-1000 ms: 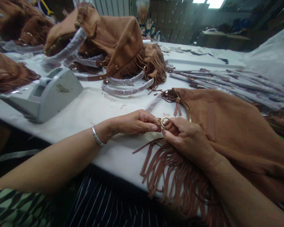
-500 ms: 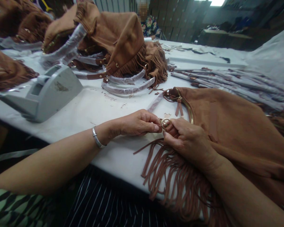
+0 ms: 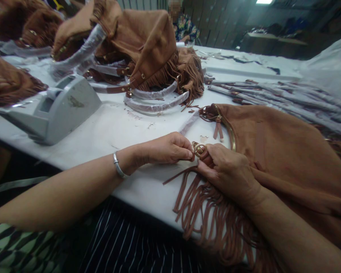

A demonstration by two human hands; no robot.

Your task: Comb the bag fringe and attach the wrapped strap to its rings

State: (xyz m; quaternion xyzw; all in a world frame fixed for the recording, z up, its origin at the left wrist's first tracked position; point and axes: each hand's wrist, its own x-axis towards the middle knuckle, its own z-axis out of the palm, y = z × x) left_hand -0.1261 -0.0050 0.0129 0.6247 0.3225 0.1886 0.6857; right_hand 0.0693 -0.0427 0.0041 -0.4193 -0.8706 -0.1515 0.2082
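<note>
A brown suede handbag (image 3: 278, 132) with a gold zip lies on the table at the right, its leather fringe (image 3: 210, 212) hanging over the near edge. My right hand (image 3: 227, 170) is closed on a brown leather tab of the bag that carries a gold ring (image 3: 199, 150). Just left of the ring, my left hand (image 3: 170, 148) pinches the end of a brown leather strap, mostly hidden by the fingers. The two hands almost meet at the ring. A plastic-wrapped handle (image 3: 190, 122) lies behind them.
A grey tape dispenser (image 3: 71, 110) stands at the left on the white table (image 3: 125, 132). Behind it are piled finished-looking fringed bags (image 3: 147, 41) with wrapped handles. Many wrapped straps (image 3: 272, 94) lie at the back right. A person (image 3: 184, 28) sits across the table.
The whole view has shifted slightly. Both hands keep their hold at the gold ring, with only a slight turn of the ring and fingers.
</note>
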